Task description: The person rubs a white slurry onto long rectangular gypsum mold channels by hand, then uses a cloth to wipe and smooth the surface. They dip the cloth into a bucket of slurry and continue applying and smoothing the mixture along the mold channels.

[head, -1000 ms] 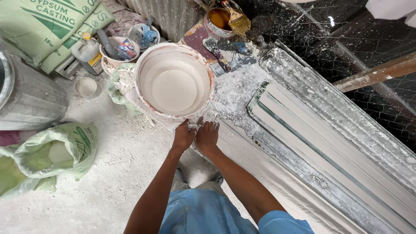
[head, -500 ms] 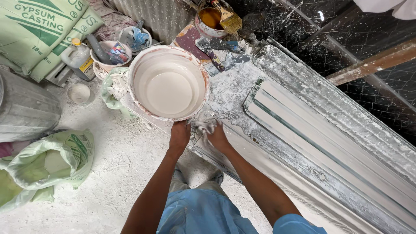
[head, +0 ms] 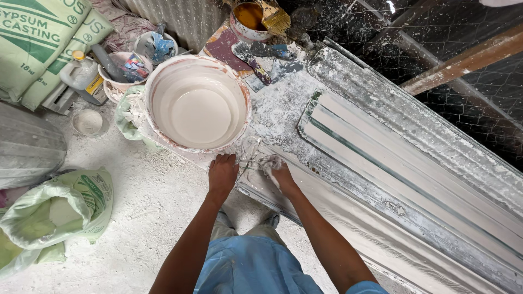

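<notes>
My left hand (head: 222, 173) rests with curled fingers at the foot of a large round basin (head: 246, 92) that holds smooth white liquid plaster. My right hand (head: 279, 173), coated in white, grips a wet clump of plaster-soaked fibre (head: 268, 162) on the near end of a long white ribbed mould (head: 338, 218). Thin strands of fibre (head: 248, 157) stretch between the two hands. A second long mould (head: 408, 174) lies behind it, running off to the right.
Green gypsum sacks (head: 32, 43) lean at the far left and an open bag of white powder (head: 54, 212) sits on the dusty floor. Behind the basin are a bottle (head: 81, 73), a tool-filled bucket (head: 122, 68), scrapers (head: 256, 57) and a tin with a brush (head: 250, 16). A wooden beam (head: 463, 60) crosses top right.
My hands were pressed together below the basin; they have drawn apart, the right one going right onto the mould end with the fibre. The view has shifted slightly.
</notes>
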